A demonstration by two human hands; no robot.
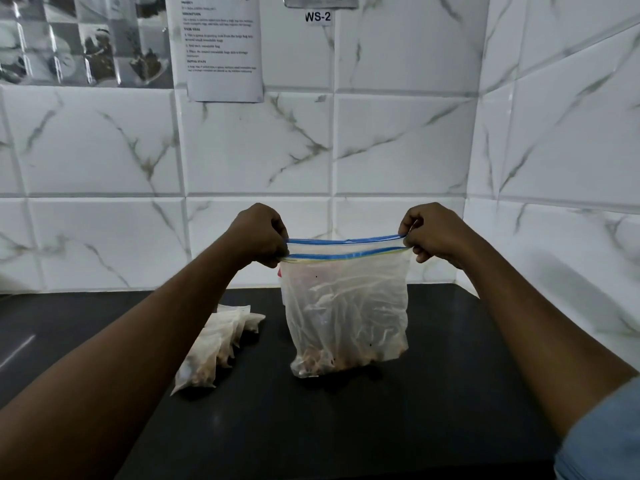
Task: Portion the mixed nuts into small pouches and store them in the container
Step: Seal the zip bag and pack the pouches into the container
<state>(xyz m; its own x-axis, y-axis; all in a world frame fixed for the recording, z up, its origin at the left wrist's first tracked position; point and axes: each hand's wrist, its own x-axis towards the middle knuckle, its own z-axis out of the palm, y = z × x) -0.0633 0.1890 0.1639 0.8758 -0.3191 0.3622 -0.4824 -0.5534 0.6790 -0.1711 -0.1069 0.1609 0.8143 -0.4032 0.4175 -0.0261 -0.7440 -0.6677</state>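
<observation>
Left hand and right hand pinch the zip bag mouth at 9 and 3 o'clock, lips parted. Likely next: seal or scoop; filled pouches wait on worktop.

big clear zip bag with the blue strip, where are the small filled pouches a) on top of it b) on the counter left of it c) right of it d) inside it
b: the small filled clear plastic pouches lie on the black counter left of the large clear zip bag with the blue strip, apart from it.
</observation>
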